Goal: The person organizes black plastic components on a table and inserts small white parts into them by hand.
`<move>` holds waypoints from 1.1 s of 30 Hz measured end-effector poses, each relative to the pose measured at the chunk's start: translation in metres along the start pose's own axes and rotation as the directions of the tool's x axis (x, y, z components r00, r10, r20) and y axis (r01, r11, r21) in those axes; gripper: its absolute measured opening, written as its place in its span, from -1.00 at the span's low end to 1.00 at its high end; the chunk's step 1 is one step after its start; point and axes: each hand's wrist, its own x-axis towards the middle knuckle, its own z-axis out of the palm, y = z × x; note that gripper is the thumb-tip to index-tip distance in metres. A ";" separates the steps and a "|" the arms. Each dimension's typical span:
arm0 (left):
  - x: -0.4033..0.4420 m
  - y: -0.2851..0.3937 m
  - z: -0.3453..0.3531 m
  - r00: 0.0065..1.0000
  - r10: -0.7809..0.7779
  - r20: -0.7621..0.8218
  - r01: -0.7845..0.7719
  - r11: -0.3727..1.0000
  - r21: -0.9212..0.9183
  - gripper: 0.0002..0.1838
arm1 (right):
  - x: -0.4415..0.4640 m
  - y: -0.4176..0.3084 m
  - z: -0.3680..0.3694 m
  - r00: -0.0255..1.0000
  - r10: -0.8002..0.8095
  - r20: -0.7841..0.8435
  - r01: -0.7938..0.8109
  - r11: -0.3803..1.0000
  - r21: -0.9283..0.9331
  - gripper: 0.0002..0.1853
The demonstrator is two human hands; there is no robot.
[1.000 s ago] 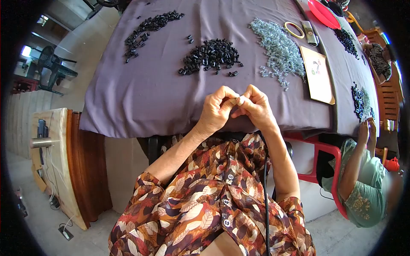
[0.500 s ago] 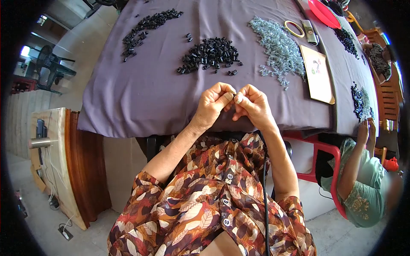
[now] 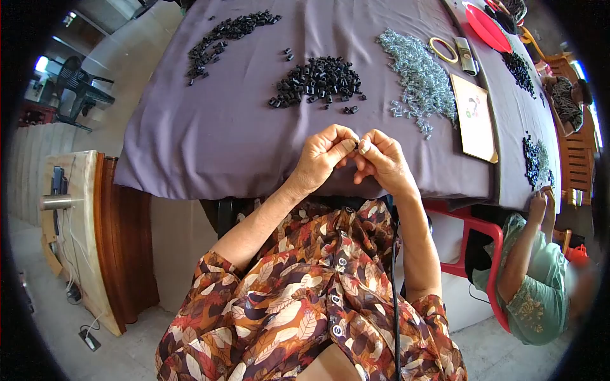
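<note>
Over the front part of the cloth, my left hand (image 3: 323, 160) and my right hand (image 3: 387, 164) meet fingertip to fingertip. Both are closed in a pinch around a small black plastic piece (image 3: 356, 146), mostly covered by the fingers. Just beyond them lies a heap of small black plastic pieces (image 3: 321, 79). To the right of that spreads a pile of small clear plastic pieces (image 3: 419, 76). A further scatter of black pieces (image 3: 232, 28) lies at the back left.
A purple-grey cloth (image 3: 210, 140) covers the table. On its right are a cardboard sheet (image 3: 473, 120), a tape roll (image 3: 443, 49), a grey box-like object (image 3: 466, 56) and a red tray (image 3: 486, 26). A co-worker in green (image 3: 534, 279) sits at right on a red chair (image 3: 467, 238).
The view has shifted slightly, so the piles appear a little further right. My hands stay pinched together with only small finger movement. The co-worker's hands have moved slightly.
</note>
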 end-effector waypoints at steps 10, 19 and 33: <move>0.002 -0.002 -0.002 0.999 -0.031 -0.010 0.030 0.994 -0.110 -0.91 | 0.000 0.001 0.003 0.999 -0.043 -0.033 0.042 0.999 -0.020 -0.79; 0.001 -0.001 0.000 0.998 -0.040 -0.040 0.036 0.996 -0.077 -0.93 | -0.001 0.002 0.003 0.999 -0.046 -0.028 0.042 0.990 -0.132 -0.78; -0.003 -0.006 0.002 0.992 0.113 -0.056 -0.110 0.993 0.047 -0.97 | -0.003 0.007 0.017 0.973 -0.190 -0.131 0.142 0.940 -0.310 -0.77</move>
